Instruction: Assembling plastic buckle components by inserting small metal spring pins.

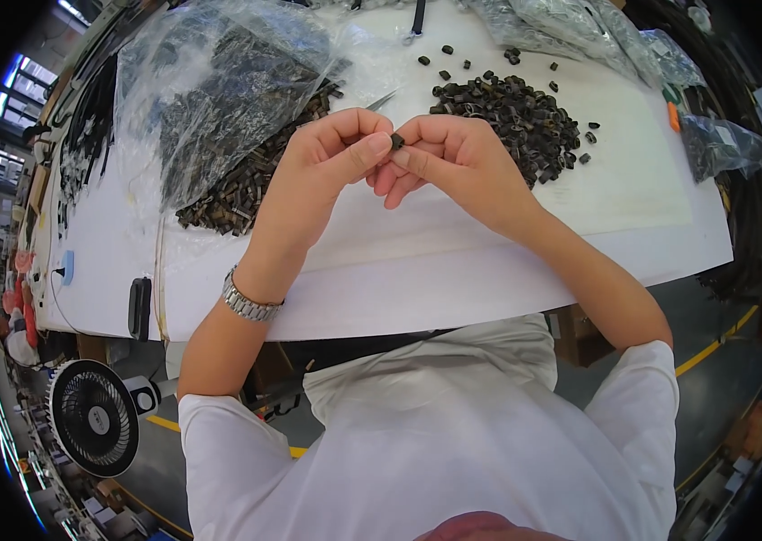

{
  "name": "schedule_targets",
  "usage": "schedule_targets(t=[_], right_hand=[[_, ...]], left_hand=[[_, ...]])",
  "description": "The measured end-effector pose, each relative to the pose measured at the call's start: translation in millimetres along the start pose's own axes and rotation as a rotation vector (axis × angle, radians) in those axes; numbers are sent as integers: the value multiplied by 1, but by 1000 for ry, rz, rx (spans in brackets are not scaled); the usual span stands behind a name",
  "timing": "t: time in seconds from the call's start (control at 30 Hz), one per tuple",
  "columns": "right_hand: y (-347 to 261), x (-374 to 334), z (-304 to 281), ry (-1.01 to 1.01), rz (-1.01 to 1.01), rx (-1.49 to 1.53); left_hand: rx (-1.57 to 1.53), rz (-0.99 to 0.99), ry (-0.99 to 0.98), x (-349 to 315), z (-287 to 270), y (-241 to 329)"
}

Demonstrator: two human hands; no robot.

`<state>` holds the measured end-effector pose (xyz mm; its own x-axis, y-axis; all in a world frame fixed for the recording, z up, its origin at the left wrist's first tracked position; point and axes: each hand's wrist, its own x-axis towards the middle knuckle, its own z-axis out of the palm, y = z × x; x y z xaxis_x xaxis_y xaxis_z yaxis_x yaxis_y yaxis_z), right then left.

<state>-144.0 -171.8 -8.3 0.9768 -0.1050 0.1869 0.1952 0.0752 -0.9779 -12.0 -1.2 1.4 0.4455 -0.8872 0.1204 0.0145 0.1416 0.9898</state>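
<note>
My left hand and my right hand meet over the white table, each closed in a pinch. Between their fingertips is a small dark piece, mostly covered by the fingers. Just beyond the hands, to the right, lies a heap of small dark loops, with several stray ones around it. To the left, a pile of small brown-black pieces spreads out from under a clear plastic bag. A thin pointed metal tip shows behind my left fingers; the rest of it is hidden.
More clear plastic bags lie at the far right, and a bag with dark contents sits by the right edge. Dark straps hang at the left. A black oblong object rests near the front edge; a fan stands below.
</note>
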Motion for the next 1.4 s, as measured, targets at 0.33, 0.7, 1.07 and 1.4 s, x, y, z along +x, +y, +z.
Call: schedule_targets(t=[0.33,0.7,1.07,1.4], right_hand=[[-8,-7,6,126,95,65],[-33,-8,-17,168,131,-507],[-26,-13,-32,239,36,-1063],[-8,-9,-3,238,8,-651]], left_hand=[[434,116,168,-4,11,6],[347,126,289,3,-16,23],[1429,418,105,15,-47,-10],[989,249,198,10,-4,4]])
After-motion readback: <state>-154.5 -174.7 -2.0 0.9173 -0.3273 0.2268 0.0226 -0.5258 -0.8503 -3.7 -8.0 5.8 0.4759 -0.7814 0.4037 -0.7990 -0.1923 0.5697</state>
